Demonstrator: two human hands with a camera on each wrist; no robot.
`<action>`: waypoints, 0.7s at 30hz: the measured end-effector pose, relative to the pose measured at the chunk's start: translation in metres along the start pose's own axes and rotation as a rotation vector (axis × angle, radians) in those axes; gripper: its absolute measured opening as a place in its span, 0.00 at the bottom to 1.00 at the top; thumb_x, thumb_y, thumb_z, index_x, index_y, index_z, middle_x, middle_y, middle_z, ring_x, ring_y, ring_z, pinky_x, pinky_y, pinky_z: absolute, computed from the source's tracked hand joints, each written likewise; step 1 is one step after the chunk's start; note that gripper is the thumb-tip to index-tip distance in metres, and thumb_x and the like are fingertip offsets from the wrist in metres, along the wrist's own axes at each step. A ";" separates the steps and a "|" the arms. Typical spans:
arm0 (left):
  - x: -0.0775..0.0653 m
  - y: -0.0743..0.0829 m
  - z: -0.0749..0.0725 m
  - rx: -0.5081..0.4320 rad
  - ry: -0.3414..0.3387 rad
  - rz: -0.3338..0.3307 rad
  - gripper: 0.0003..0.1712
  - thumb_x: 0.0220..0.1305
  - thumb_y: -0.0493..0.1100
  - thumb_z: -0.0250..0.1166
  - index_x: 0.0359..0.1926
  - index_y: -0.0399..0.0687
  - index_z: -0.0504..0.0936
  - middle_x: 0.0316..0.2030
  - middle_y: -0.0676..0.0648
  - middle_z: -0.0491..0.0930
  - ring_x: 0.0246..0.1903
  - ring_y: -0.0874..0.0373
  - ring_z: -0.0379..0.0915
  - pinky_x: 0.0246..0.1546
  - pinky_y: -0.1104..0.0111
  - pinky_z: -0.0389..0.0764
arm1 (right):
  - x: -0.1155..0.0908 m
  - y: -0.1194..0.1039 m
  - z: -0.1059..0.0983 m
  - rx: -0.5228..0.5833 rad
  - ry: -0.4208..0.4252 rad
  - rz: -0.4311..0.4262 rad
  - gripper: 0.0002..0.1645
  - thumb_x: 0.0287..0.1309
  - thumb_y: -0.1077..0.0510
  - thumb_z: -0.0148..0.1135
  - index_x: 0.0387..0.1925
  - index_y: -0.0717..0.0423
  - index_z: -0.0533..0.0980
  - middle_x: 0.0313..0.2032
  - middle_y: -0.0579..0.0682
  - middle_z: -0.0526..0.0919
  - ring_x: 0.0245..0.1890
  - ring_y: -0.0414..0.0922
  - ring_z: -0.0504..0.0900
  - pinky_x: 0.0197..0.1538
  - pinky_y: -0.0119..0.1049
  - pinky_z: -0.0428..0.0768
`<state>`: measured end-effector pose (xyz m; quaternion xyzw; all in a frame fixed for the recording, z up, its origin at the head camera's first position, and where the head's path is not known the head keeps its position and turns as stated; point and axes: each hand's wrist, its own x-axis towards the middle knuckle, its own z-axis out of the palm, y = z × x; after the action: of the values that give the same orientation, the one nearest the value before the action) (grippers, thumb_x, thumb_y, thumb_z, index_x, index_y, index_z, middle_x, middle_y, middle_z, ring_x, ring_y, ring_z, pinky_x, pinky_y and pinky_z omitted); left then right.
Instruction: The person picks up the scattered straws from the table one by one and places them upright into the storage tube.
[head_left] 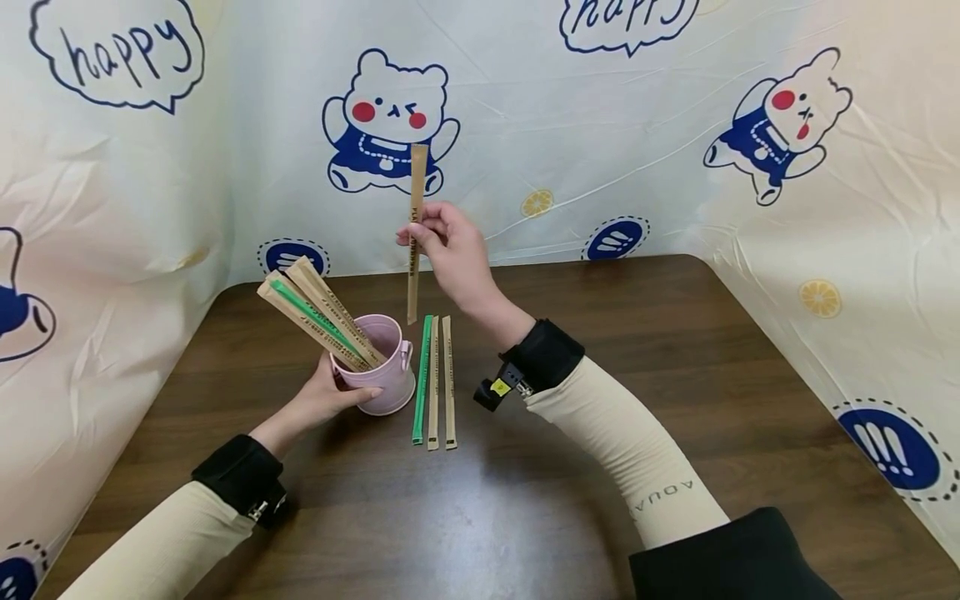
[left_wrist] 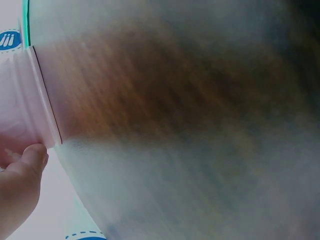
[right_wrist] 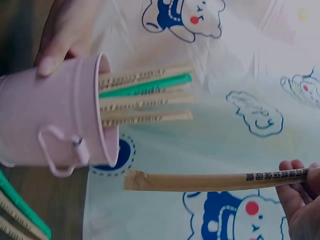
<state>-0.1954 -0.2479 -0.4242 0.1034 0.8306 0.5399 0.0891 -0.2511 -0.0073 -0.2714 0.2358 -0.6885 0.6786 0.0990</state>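
My left hand grips a small pink bucket by its side, the thumb round its front. Several paper-wrapped straws, brown and one green, lean left out of its mouth. Upright behind the bucket's right side is one brown wrapped straw, pinched between the thumb and fingers of my right hand. The right wrist view shows printed characters near the pinched part of this straw. In the left wrist view only the thumb shows, lying against the bucket wall.
To the right of the bucket, a green wrapped straw and two brown wrapped straws lie side by side on the dark wooden table. A white cloth printed with bears hangs around the table's back and sides.
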 end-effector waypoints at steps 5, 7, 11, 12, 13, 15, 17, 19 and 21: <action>0.001 0.000 -0.001 -0.009 -0.011 0.003 0.64 0.62 0.38 0.72 0.79 0.40 0.30 0.76 0.29 0.45 0.75 0.34 0.47 0.74 0.36 0.51 | -0.003 -0.002 0.014 0.000 -0.035 -0.042 0.11 0.72 0.67 0.55 0.50 0.72 0.73 0.46 0.71 0.86 0.49 0.60 0.87 0.56 0.35 0.84; 0.001 -0.001 -0.001 -0.014 -0.014 0.011 0.64 0.62 0.37 0.72 0.79 0.41 0.30 0.76 0.29 0.46 0.75 0.34 0.47 0.74 0.36 0.51 | -0.005 0.000 0.018 -0.015 -0.054 -0.053 0.11 0.72 0.67 0.55 0.50 0.72 0.73 0.46 0.70 0.87 0.49 0.59 0.88 0.56 0.34 0.84; 0.002 -0.003 -0.002 -0.025 -0.015 0.034 0.63 0.62 0.39 0.72 0.78 0.41 0.31 0.75 0.29 0.46 0.74 0.33 0.48 0.73 0.34 0.51 | -0.012 0.005 0.026 -0.043 -0.102 -0.068 0.10 0.72 0.67 0.55 0.49 0.72 0.74 0.45 0.69 0.87 0.49 0.58 0.88 0.56 0.32 0.84; 0.003 -0.003 -0.002 -0.028 -0.014 0.040 0.63 0.62 0.39 0.72 0.78 0.41 0.31 0.75 0.28 0.46 0.74 0.33 0.48 0.73 0.34 0.51 | -0.015 0.007 0.028 -0.053 -0.116 -0.069 0.10 0.72 0.67 0.55 0.49 0.72 0.74 0.45 0.69 0.87 0.49 0.58 0.88 0.56 0.32 0.84; 0.003 -0.004 -0.002 -0.029 -0.014 0.047 0.63 0.62 0.40 0.72 0.78 0.41 0.32 0.75 0.28 0.46 0.73 0.33 0.49 0.73 0.34 0.51 | -0.017 0.009 0.030 -0.057 -0.131 -0.068 0.10 0.72 0.67 0.55 0.49 0.72 0.74 0.45 0.69 0.87 0.49 0.58 0.88 0.56 0.31 0.83; 0.003 -0.004 -0.001 -0.016 0.002 0.053 0.63 0.61 0.40 0.73 0.78 0.40 0.33 0.74 0.28 0.49 0.72 0.34 0.52 0.72 0.38 0.56 | -0.021 0.013 0.034 -0.085 -0.160 -0.067 0.10 0.72 0.67 0.55 0.49 0.72 0.74 0.45 0.68 0.88 0.49 0.57 0.88 0.56 0.31 0.83; 0.002 -0.004 0.000 -0.008 0.003 0.054 0.63 0.61 0.40 0.73 0.78 0.39 0.34 0.73 0.28 0.50 0.71 0.35 0.53 0.71 0.42 0.59 | -0.026 0.017 0.037 -0.110 -0.192 -0.055 0.10 0.72 0.67 0.55 0.49 0.71 0.74 0.45 0.67 0.88 0.49 0.57 0.88 0.56 0.30 0.83; 0.002 -0.004 0.000 -0.006 0.002 0.045 0.62 0.61 0.39 0.72 0.78 0.39 0.33 0.74 0.29 0.51 0.72 0.36 0.53 0.70 0.50 0.62 | -0.031 0.022 0.039 -0.147 -0.220 -0.040 0.09 0.72 0.66 0.55 0.48 0.70 0.74 0.45 0.66 0.89 0.49 0.55 0.88 0.55 0.29 0.83; 0.001 -0.004 0.000 -0.010 -0.013 0.036 0.62 0.62 0.38 0.71 0.79 0.40 0.32 0.75 0.29 0.49 0.73 0.36 0.51 0.70 0.59 0.62 | -0.035 0.026 0.041 -0.187 -0.240 -0.030 0.09 0.72 0.65 0.56 0.48 0.68 0.75 0.45 0.64 0.89 0.49 0.54 0.88 0.53 0.25 0.82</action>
<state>-0.1968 -0.2497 -0.4279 0.1212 0.8253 0.5449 0.0852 -0.2249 -0.0416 -0.3130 0.3150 -0.7521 0.5769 0.0477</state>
